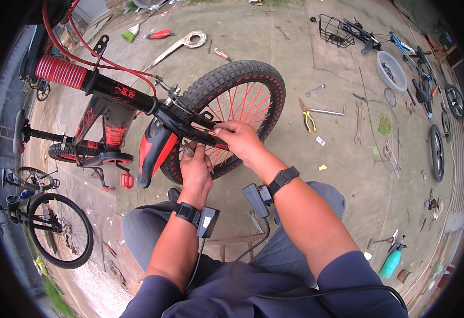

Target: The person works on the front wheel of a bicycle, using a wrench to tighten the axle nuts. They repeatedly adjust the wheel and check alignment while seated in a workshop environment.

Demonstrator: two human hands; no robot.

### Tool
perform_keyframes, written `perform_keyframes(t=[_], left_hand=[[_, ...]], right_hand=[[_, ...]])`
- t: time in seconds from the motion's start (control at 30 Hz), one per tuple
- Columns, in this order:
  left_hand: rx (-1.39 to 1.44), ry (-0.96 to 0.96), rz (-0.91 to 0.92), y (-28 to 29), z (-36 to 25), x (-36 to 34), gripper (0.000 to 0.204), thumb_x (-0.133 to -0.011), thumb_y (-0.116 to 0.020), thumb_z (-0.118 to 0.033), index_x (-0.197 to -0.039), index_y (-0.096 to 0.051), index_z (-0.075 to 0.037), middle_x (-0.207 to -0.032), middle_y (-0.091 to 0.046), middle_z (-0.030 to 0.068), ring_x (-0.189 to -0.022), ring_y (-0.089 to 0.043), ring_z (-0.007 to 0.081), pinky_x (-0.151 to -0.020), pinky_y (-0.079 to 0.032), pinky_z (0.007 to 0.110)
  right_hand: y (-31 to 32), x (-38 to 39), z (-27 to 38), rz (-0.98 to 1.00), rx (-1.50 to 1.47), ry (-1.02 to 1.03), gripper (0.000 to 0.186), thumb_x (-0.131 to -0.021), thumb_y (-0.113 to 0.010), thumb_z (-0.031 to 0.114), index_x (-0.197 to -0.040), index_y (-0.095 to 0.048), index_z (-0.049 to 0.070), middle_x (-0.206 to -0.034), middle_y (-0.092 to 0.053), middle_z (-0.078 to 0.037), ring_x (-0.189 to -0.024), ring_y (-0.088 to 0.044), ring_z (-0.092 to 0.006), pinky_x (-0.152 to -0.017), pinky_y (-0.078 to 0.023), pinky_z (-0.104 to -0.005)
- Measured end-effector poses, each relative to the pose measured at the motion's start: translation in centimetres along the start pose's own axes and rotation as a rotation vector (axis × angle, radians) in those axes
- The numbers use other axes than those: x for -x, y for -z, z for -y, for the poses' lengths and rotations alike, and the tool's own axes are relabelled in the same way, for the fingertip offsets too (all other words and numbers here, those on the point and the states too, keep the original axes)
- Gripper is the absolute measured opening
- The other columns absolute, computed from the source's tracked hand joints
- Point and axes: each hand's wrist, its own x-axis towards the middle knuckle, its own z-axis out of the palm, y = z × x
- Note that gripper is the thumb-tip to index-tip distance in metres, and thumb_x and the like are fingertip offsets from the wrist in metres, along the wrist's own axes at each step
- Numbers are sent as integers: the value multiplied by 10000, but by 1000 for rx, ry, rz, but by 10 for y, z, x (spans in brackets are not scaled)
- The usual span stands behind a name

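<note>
A black and red bicycle [104, 132] stands at upper left, its front wheel [248, 74] with red spokes turned toward me. My left hand [195, 164] is closed round a small silver metal piece [187, 147], likely a tool, below the front fork [189, 127], beside the black and red mudguard [155, 151]. My right hand [237, 140] rests at the lower fork leg with thumb and fingers pressed together; what they pinch, if anything, is hidden. Both wrists carry black straps with small devices.
Yellow pliers [310, 121], several wrenches [358, 124] and an L-shaped bar [327, 112] lie on the concrete ground [301, 169]. A clear plastic tub [391, 71], more bicycles [59, 228] and loose wheels [438, 153] lie around the edges. A teal spray bottle [390, 265] is at lower right.
</note>
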Motion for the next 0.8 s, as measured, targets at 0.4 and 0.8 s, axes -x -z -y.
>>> perform_keyframes(t=[0.4,0.8], left_hand=[[-79,25,60,7,3,-14,53,-1036,-549,-168,-1032,-554,-115,-594,-465,-27,-445,-395,77,-414,-297,239],[-56,29,96,8,-3,-10,144,-1042,-538,-164,-1122,-589,-56,-937,-625,3,-468,-424,67,-418,-334,230]], right_hand=[[-4,-12,0,60,98,-35,264,-916,-687,207,-1052,-735,-16,-886,-731,-86,-805,-649,-151,-757,-512,-312],[-5,-23,16,-128,-192,-140,241,-946,-680,256,-938,-705,17,-719,-598,18,-590,-484,-58,-514,-362,-246]])
